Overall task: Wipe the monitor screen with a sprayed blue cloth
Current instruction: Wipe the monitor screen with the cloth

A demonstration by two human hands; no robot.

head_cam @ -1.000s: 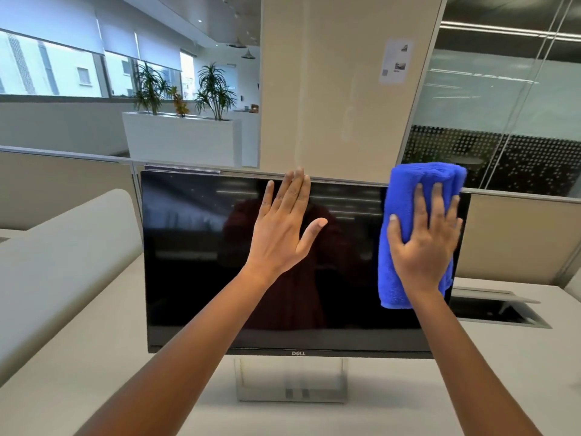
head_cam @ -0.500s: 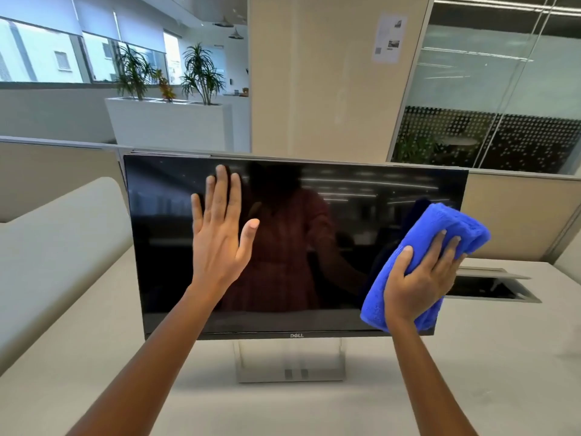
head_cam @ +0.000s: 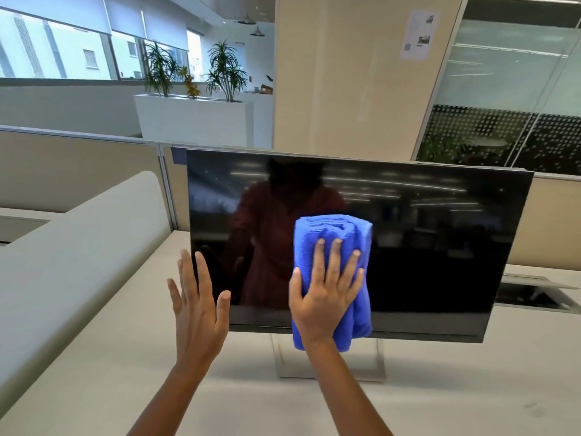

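Note:
A black monitor (head_cam: 440,247) with a dark, reflective screen stands on a silver stand on the pale desk. My right hand (head_cam: 323,297) presses a folded blue cloth (head_cam: 333,234) flat against the lower middle of the screen, fingers spread straight over it. The cloth hangs down past the bottom bezel. My left hand (head_cam: 196,306) is held up at the monitor's lower left corner, fingers straight and together, palm toward the screen; I cannot tell whether it touches the edge.
A curved pale divider (head_cam: 78,253) runs along the left of the desk (head_cam: 471,388). Beige partition panels (head_cam: 78,171) stand behind the monitor. An open cable hatch (head_cam: 531,294) lies in the desk at the right. A white planter (head_cam: 195,118) stands far behind.
My right hand swept the cloth from the screen's top right down to the right edge, then left to the lower middle. My left hand moved from the top centre down to the lower left corner.

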